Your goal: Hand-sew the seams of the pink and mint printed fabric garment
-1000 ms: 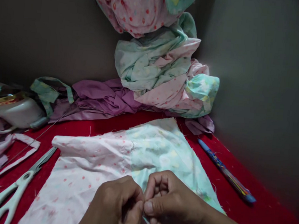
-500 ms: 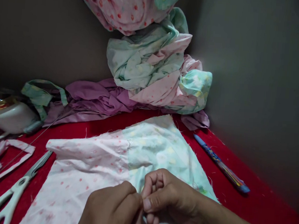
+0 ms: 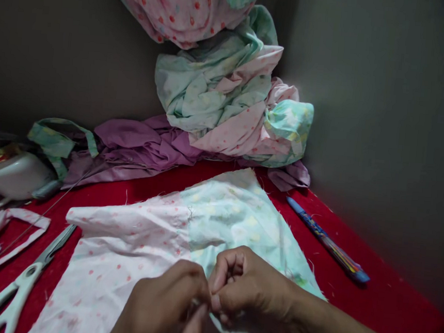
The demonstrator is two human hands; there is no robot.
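A piece of patchwork cloth (image 3: 122,246), white-pink with red dots on the left and pale green on the right, lies spread before me with frayed edges. Over its near part my two hands meet with fingertips nearly touching. My left hand (image 3: 165,301) is closed in a pinch, thumb below the bent fingers. My right hand (image 3: 250,285) is also closed, thumb pressed to the curled index finger. Whatever is between the fingertips is too small or hidden to make out. Cloth shows just under the right hand.
White-handled scissors (image 3: 27,279) lie at left, blades partly by the cloth. A white cup (image 3: 19,174) and thin fabric strips (image 3: 27,217) are beyond. A blue pen (image 3: 328,240) rests at right. Heaped fabrics (image 3: 220,99) stand against the walls, with purple cloth (image 3: 142,146) below.
My left hand has turned slightly, so its thumb now shows lower down. My right hand's fingers have curled in tighter. The view has shifted a little; the cloth lies as before.
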